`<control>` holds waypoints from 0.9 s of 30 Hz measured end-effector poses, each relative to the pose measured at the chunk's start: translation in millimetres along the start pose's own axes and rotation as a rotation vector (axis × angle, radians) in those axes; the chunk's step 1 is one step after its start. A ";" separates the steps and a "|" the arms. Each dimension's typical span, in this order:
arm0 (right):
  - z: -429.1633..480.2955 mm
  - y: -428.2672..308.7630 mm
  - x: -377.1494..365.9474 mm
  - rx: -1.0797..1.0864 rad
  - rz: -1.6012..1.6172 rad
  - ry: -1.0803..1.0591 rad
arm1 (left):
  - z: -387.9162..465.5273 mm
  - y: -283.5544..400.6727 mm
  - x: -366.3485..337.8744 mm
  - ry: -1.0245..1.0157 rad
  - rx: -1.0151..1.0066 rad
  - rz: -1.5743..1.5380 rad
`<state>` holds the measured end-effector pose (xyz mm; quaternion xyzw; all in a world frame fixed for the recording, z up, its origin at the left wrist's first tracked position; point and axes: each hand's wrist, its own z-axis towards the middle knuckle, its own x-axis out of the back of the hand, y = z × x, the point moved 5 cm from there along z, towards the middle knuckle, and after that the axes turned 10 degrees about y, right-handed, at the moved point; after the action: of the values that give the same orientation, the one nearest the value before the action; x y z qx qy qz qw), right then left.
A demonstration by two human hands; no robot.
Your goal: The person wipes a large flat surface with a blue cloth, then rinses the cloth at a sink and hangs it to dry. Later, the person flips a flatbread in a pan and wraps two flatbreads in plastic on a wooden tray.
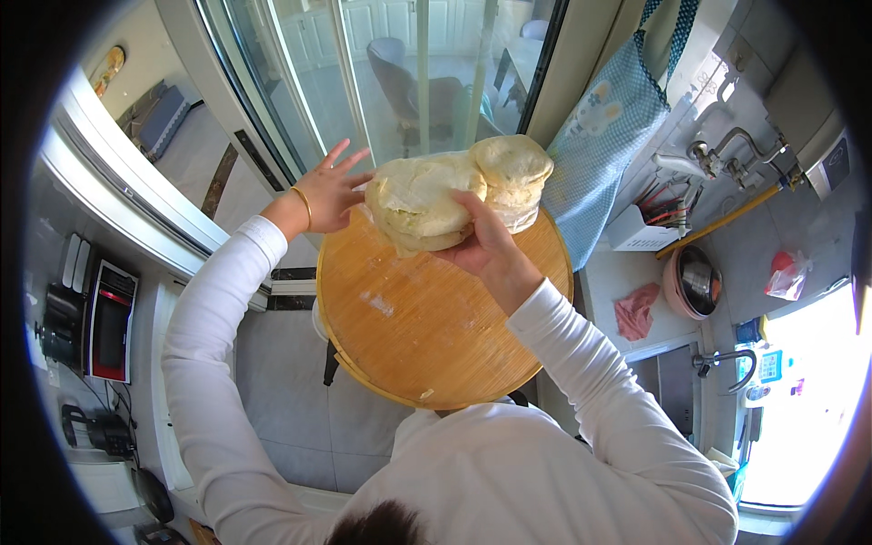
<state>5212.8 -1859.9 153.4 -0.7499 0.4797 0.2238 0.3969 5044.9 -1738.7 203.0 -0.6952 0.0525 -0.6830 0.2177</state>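
Note:
A stack of pale, flat dough rounds (426, 197) lies at the back of a round wooden table (436, 327). My right hand (485, 235) grips the near right edge of this stack, thumb on top and fingers below. Just left of the stack is my left hand (330, 197), fingers spread and holding nothing; whether a fingertip touches the dough is unclear. Against the right side stands a second, taller stack of smaller rounds (514, 177). White flour-like smudges and a small dough scrap (426, 394) mark the tabletop.
Glass sliding doors (422, 82) stand behind the table. A blue checked apron (606, 129) hangs at its back right. On the right counter are a pink cloth (637, 312), nested bowls (691, 283) and a white utensil holder (644, 228), near a sink (671, 388).

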 end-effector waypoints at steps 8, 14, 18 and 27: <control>13.2 -0.2 -3.1 -0.062 -0.073 0.037 | 0.4 2.1 -7.9 0.103 0.035 0.015; 23.6 -5.3 -5.1 -0.063 -0.080 0.121 | 11.0 2.4 -15.2 0.170 0.043 0.051; 37.9 0.2 -11.2 -0.013 -0.017 0.140 | 11.0 2.8 -17.9 0.109 0.070 -0.031; 51.5 -2.7 -20.1 0.213 -0.067 0.177 | -4.1 3.2 -10.3 0.212 0.159 -0.238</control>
<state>5208.6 -1806.7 138.8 -0.7358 0.5086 0.0910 0.4377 5041.0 -1738.7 192.1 -0.6012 -0.0618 -0.7754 0.1828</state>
